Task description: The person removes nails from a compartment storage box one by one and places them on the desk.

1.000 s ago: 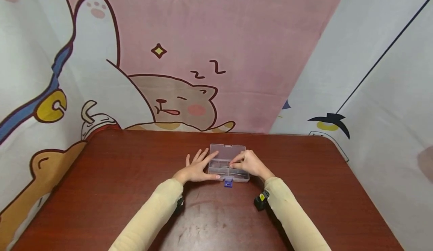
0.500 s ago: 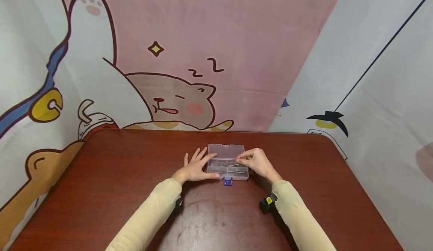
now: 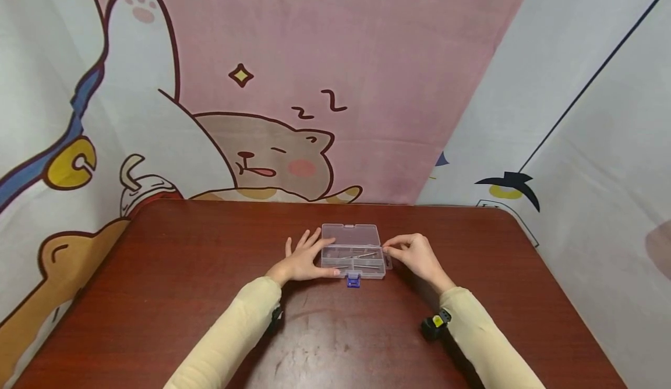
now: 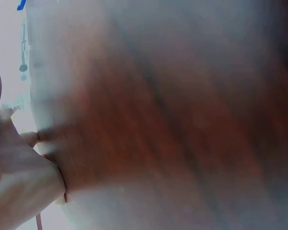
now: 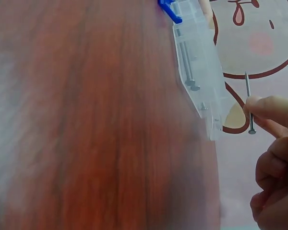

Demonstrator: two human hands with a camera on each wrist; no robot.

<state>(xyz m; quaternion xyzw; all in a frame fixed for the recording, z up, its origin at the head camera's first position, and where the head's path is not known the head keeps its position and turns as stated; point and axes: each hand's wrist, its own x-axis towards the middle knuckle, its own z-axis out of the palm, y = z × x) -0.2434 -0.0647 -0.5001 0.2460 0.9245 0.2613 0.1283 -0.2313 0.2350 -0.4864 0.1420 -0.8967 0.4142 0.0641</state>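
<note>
A clear plastic compartment box with a blue latch lies on the table with its lid raised. Several nails rest in its compartments. My left hand is at the left side of the box, fingers spread and straight, the thumb touching the front rim and the index finger reaching to the lid side. Just off the box's right side, my right hand pinches a steel nail between thumb and index finger, the head pointing down in the right wrist view. The left wrist view shows only part of the left hand.
The brown wooden table extends on all sides of the box. A cartoon-printed cloth hangs behind its back edge. A small clear tab or flap shows at the box's right side.
My right hand has drawn a nail out of the box and moved rightward past its right edge. The left hand has stayed in place at the box.
</note>
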